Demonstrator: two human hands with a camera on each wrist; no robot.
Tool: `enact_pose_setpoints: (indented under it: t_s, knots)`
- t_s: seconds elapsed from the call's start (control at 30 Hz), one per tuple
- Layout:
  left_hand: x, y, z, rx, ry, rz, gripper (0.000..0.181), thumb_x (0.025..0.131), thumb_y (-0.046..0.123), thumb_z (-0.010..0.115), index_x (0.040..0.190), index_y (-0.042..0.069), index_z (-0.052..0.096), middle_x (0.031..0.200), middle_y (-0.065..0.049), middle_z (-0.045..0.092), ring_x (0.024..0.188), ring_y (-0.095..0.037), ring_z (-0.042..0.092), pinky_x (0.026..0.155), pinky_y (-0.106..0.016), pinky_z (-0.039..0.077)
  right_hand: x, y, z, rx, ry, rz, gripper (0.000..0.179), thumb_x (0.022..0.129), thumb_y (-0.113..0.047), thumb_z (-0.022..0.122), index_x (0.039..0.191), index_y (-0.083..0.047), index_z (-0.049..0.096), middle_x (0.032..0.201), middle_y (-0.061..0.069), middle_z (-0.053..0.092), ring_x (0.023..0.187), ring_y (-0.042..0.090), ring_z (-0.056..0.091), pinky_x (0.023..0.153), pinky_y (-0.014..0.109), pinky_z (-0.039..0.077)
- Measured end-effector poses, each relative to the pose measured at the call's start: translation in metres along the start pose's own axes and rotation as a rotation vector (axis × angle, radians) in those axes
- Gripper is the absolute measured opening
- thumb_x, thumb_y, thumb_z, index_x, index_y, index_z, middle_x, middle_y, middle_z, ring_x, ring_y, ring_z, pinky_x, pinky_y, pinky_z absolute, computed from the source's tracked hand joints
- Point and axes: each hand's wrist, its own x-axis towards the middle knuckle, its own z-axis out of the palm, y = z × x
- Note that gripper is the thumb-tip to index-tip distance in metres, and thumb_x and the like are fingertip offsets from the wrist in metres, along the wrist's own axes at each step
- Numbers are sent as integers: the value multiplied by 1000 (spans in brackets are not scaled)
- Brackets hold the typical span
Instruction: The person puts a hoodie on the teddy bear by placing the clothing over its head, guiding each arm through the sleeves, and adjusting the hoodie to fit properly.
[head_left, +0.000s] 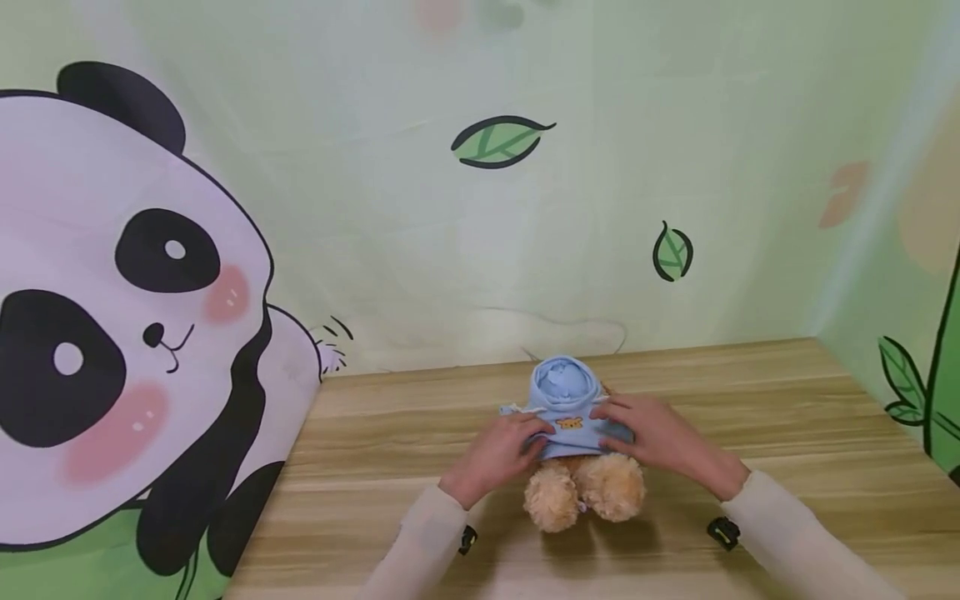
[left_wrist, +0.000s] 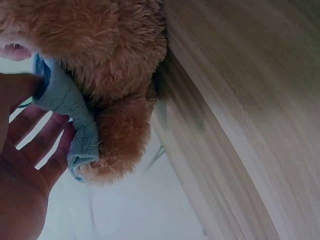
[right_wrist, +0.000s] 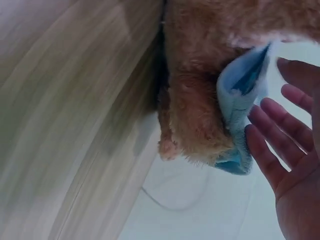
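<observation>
A plush toy with curly tan fur is on the wooden table, its two legs toward me. A small light blue hoodie with a little printed bear face lies over its body. The hoodie's hood is at the far end, and the toy's head is hidden. At the garment's left side, my left hand pinches the hem between thumb and fingers. My right hand rests its fairly straight fingers on the right side. In the right wrist view, the thumb stands apart from the blue cloth.
The wooden table runs back to a pale green backdrop with printed leaves. A large printed panda fills the left side. Dark clips sit at both sleeve cuffs.
</observation>
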Motion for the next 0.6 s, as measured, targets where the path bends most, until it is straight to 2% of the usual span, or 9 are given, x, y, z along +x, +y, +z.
enact_pose_setpoints:
  t_s: [0.07, 0.17, 0.27, 0.33, 0.43, 0.47, 0.5, 0.6]
  knots:
    - [0, 0, 1, 21, 28, 24, 19, 97, 14, 60, 115, 16, 66, 114, 3, 72, 103, -14, 69, 92, -29, 53, -2, 0, 1, -15, -32, -38, 32, 80, -17, 79, 109, -12, 66, 102, 0, 68, 83, 16, 67, 72, 33, 56]
    - [1, -1, 4, 82, 58, 77, 25, 91, 4, 64, 112, 18, 62, 109, 5, 72, 94, -13, 69, 84, -27, 54, -5, -2, 4, -59, -49, -87, 31, 82, -7, 75, 110, -13, 62, 100, 0, 66, 82, 15, 65, 68, 31, 55]
    - [0, 0, 6, 152, 57, 120, 30, 82, -1, 68, 104, 19, 63, 104, 6, 67, 88, -12, 66, 79, -24, 53, -8, -4, 7, -111, -43, -133, 29, 82, -2, 72, 105, -16, 60, 100, -1, 63, 83, 14, 63, 65, 29, 53]
    - [0, 0, 6, 171, 42, 123, 30, 79, 0, 71, 100, 20, 66, 103, 6, 64, 89, -11, 64, 79, -24, 53, -9, -5, 9, -130, -33, -155, 28, 82, 1, 71, 100, -17, 61, 101, 0, 62, 85, 14, 62, 65, 29, 52]
    - [0, 1, 5, 143, 25, 99, 26, 81, 1, 69, 100, 19, 69, 104, 5, 63, 92, -11, 64, 81, -25, 53, -10, -5, 9, -126, -23, -164, 26, 81, 1, 72, 100, -16, 64, 105, 3, 62, 90, 16, 62, 70, 31, 53]
    - [0, 1, 5, 131, 26, 92, 26, 83, 1, 67, 101, 19, 70, 104, 4, 64, 92, -12, 65, 82, -26, 53, -10, -5, 10, -121, -24, -161, 25, 82, 0, 72, 101, -15, 65, 106, 4, 62, 91, 16, 62, 72, 32, 54]
    - [0, 1, 5, 120, 24, 85, 27, 83, 1, 66, 103, 19, 70, 104, 4, 64, 93, -12, 64, 82, -26, 53, -10, -4, 9, -123, -26, -160, 16, 90, -5, 66, 103, -14, 65, 107, 4, 62, 92, 17, 62, 73, 33, 54]
    - [0, 1, 4, 128, 26, 84, 29, 86, 1, 64, 106, 20, 72, 105, 3, 63, 92, -11, 63, 80, -26, 52, -10, -3, 8, -154, -47, -150, 16, 90, -5, 66, 104, -13, 66, 108, 6, 61, 94, 19, 62, 76, 34, 55]
